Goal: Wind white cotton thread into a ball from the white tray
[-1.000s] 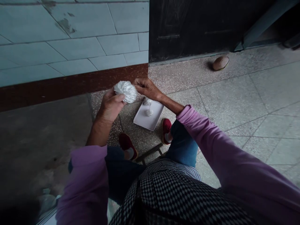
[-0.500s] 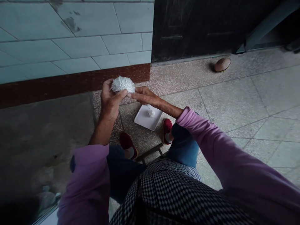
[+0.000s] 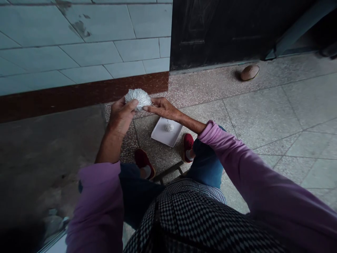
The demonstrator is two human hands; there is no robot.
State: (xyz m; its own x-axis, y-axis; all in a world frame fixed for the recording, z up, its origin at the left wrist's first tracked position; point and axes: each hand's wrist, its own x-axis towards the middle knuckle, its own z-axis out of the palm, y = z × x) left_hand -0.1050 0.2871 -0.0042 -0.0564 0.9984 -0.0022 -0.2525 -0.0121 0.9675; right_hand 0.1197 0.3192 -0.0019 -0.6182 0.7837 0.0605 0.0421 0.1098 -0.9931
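Note:
A bundle of shiny white string (image 3: 140, 96), wound into a thick rounded ball, is held up in front of me between both hands. My left hand (image 3: 121, 114) grips its left side, with the thumb lying across the front and the other fingers mostly hidden behind. At the right edge of the ball, my right hand (image 3: 164, 108) pinches with thumb and fingers. Below the hands, a smaller white string ball (image 3: 169, 127) rests in a shallow white tray (image 3: 160, 136) on the floor. A short strand rises from that small ball towards my hands.
My red shoes (image 3: 143, 161) stand on either side of the tray. A tiled wall (image 3: 86, 52) and a dark door (image 3: 210, 35) rise ahead. A brown rounded object (image 3: 249, 72) lies on the floor near the door. A metal bar (image 3: 170, 171) shows under me.
My left hand has shifted slightly left and down, and its thumb has drawn back from the right thumb onto the ball's front. The right hand stays nearly still.

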